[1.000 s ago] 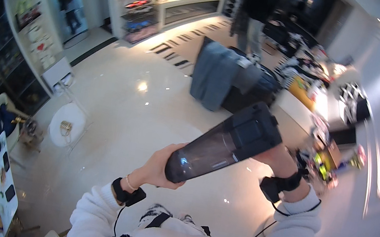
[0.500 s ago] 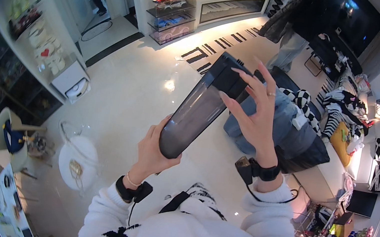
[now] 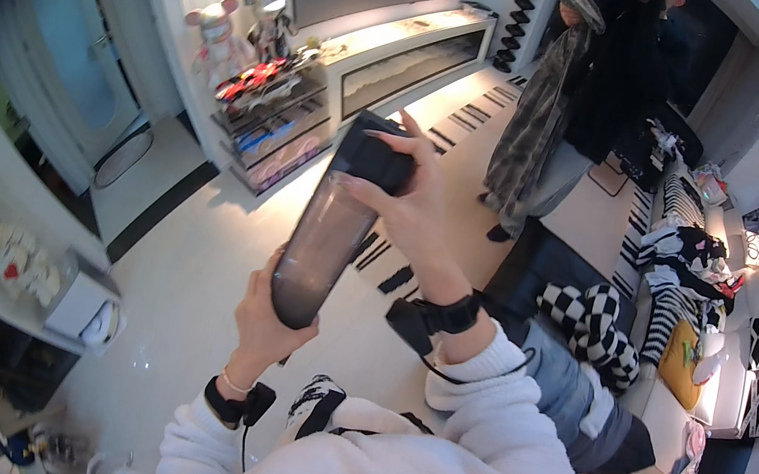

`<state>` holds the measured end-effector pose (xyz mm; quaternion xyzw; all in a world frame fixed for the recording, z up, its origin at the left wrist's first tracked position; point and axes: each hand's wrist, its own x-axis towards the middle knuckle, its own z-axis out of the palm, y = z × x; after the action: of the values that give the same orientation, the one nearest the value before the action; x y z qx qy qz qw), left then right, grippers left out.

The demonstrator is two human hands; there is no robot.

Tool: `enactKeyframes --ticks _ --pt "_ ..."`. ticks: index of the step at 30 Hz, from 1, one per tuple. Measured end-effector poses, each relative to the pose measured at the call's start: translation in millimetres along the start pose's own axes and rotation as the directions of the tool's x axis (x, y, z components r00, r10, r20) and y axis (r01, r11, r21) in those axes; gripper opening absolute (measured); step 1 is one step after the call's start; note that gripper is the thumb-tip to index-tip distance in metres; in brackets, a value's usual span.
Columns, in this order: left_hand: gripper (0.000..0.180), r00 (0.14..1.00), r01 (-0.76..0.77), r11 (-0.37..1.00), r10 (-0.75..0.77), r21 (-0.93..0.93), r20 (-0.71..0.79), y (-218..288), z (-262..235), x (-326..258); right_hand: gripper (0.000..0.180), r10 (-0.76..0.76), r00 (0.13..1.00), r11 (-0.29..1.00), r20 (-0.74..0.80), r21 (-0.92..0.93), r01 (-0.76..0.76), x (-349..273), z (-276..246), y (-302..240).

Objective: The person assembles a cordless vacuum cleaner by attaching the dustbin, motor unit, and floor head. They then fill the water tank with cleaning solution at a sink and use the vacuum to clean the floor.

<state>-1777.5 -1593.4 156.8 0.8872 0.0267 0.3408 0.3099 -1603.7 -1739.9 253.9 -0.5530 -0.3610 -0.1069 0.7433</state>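
Between my hands is a long, smoky see-through container (image 3: 326, 243) with a black top, tilted slightly to the right at its upper end. My left hand (image 3: 268, 319) is wrapped round its rounded lower end. My right hand (image 3: 415, 208) grips the black top from the right side, thumb on the near face and fingers over the upper edge. The container's inside looks hazy, and I cannot make out its contents. Both wrists carry dark straps with small boxes and cables.
A person in a black top (image 3: 606, 104) stands ahead on the right, beside a grey patterned garment. On the right is a sofa (image 3: 724, 384) with clothes and cushions. A glass display shelf (image 3: 266, 131) stands ahead left. A black-and-white checked cloth (image 3: 591, 330) lies nearer.
The view has shifted up and to the right. The container stands more upright, and my right hand has closed more firmly round its black top.
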Motion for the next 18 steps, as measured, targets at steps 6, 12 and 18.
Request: enactKeyframes --ticks 6,12,18 --pt "0.098 0.999 -0.042 0.995 0.041 -0.088 -0.009 -116.1 121.2 213.9 0.037 -0.069 0.997 0.985 0.032 -0.154 0.073 199.1 -25.3 158.1" --pt "0.097 0.985 -0.123 0.958 0.151 -0.260 0.088 -171.3 268.5 458.9 0.035 -0.145 0.986 0.968 -0.086 -0.220 0.123 394.4 -117.2 280.0" --pt "0.101 0.939 -0.107 0.916 0.221 -0.388 0.262 -225.2 437.4 663.7 0.071 -0.077 0.997 0.978 0.013 -0.192 0.078 540.8 -247.7 418.4"
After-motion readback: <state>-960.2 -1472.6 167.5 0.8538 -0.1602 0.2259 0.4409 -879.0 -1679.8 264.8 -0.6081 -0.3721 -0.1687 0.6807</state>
